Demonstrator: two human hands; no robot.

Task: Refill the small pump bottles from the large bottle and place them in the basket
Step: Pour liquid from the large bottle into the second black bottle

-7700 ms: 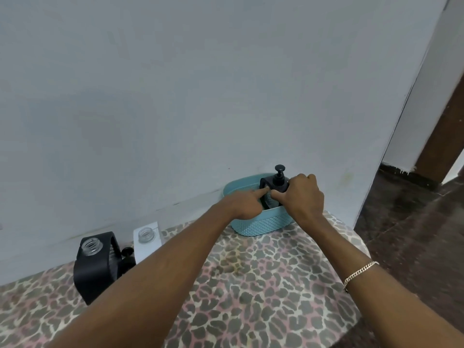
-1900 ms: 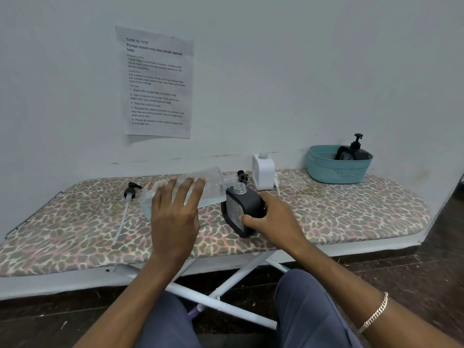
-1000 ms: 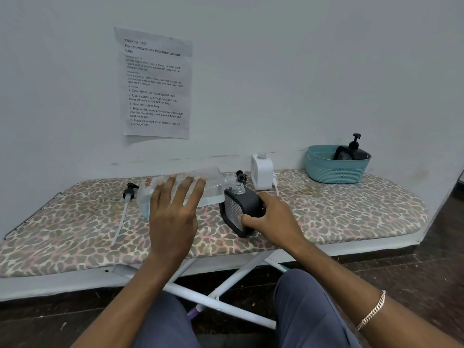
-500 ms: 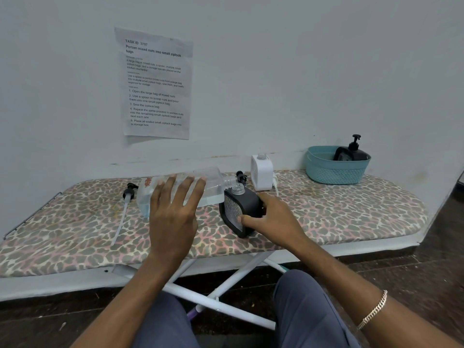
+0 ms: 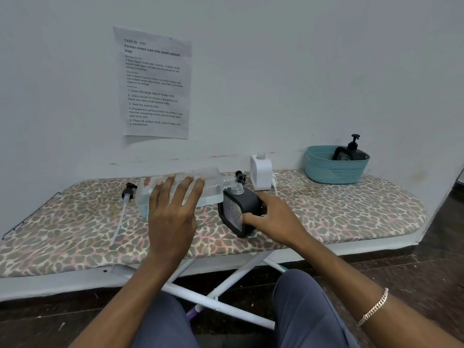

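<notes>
Right hand (image 5: 273, 217) off basket (image 5: 334, 172), mid board (image 5: 351, 209)

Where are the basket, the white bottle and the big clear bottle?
basket (image 5: 334, 175), head view, front mesh wall.
white bottle (image 5: 261, 172), head view, front face.
big clear bottle (image 5: 213, 189), head view, body beside the neck.

I see the left hand (image 5: 173, 217) holding the large clear bottle (image 5: 214, 188) tipped sideways, neck at the open mouth of the small black bottle (image 5: 247, 200) gripped by the right hand (image 5: 276, 219) on the ironing board (image 5: 351, 209).
</notes>
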